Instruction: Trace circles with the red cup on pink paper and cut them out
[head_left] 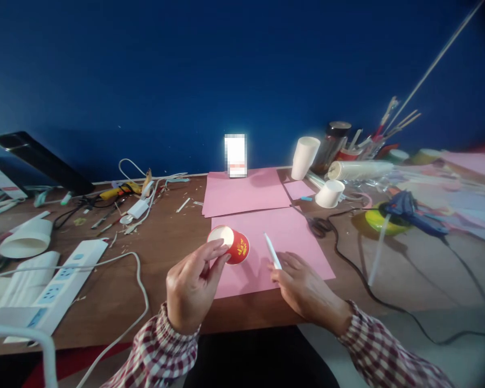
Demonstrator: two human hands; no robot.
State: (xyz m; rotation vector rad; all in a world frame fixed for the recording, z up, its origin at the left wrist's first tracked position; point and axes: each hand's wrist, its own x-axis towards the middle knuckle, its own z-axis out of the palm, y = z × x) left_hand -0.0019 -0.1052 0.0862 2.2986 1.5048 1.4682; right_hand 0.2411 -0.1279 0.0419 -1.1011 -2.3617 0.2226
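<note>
My left hand [194,285] grips the rim of a red paper cup [239,249] with yellow markings. The cup lies tilted on its side, its pale open mouth facing me and to the left. A white pen [272,251] sits between the fingers of my right hand [303,283], its tip pointing away and to the left. That hand is low over a pink paper sheet [307,242]. Another pink sheet [246,194] lies behind, with a bright, blurred-out phone-like screen [236,155] standing at its far edge.
At left are a white power strip [60,285], a white cup [26,238] and cables. White paper cups [305,157] stand at the back right, near scissors [318,225]. A blue glue gun [414,213] rests on a yellow-green roll [382,221], its cord trailing along the right. Behind rises a blue wall.
</note>
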